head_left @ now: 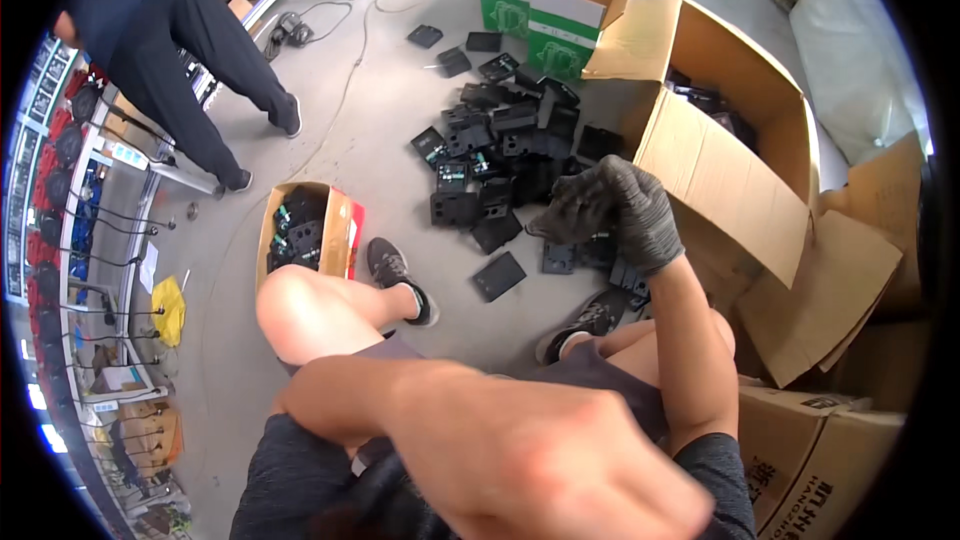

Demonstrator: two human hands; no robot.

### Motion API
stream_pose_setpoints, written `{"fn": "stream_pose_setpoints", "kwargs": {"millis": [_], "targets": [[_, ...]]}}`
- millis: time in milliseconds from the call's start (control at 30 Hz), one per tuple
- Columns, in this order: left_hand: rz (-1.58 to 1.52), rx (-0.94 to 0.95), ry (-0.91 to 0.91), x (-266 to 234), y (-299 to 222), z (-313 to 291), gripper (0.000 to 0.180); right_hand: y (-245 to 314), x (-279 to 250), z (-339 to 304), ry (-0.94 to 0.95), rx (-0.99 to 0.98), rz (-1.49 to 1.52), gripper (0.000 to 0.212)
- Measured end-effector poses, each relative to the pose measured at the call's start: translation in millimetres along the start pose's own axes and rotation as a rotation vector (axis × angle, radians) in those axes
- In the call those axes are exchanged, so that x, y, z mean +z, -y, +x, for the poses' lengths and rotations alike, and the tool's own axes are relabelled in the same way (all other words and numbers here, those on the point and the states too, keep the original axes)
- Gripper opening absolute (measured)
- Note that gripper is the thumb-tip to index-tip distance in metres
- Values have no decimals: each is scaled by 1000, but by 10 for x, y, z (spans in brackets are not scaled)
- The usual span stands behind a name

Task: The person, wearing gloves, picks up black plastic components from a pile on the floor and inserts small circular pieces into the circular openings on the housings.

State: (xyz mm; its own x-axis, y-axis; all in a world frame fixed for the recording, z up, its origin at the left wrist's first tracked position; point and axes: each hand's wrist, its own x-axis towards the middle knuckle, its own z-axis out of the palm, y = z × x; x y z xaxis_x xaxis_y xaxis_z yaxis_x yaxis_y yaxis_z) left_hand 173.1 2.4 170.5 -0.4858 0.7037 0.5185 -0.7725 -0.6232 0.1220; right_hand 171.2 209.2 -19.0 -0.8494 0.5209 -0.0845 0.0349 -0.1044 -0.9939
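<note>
My bare left hand [565,450] is large and blurred, close to the camera and in front of my lap. Its back shows, while the fingers bend down out of sight. A grey knitted glove covers my right hand [645,220], whose fingers are closed on a dark, limp glove [572,208]. Beneath and beyond that hand, a heap of flat black plastic cases [510,140] covers the floor. Some cases show green circuit boards. One loose black case [499,277] lies between my feet.
A small open carton [345,230] of black parts stands by my left knee. At right is a big open carton [720,160] with dark items inside; green-and-white boxes [565,25] stand behind. Another person [180,50] is at the far left beside shelving. Closed cartons [800,450] sit at my right.
</note>
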Motion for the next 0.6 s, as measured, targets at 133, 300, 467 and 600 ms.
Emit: {"fn": "stream_pose_setpoints", "kwargs": {"millis": [133,300,467,600], "targets": [[524,-539,845,-512,-499,-33,26,128,-172,-134,-18,30,73,47],[635,-869,975,-555,-686,-202,28,84,-171,-146,-58,14,-44,43],[690,-758,880,-20,-1103,-321,17,178,-181,-62,-71,-38,64,45],[496,-765,1027,-94,-1172,-267,16,-50,-406,126,-203,-91,-150,38]]}}
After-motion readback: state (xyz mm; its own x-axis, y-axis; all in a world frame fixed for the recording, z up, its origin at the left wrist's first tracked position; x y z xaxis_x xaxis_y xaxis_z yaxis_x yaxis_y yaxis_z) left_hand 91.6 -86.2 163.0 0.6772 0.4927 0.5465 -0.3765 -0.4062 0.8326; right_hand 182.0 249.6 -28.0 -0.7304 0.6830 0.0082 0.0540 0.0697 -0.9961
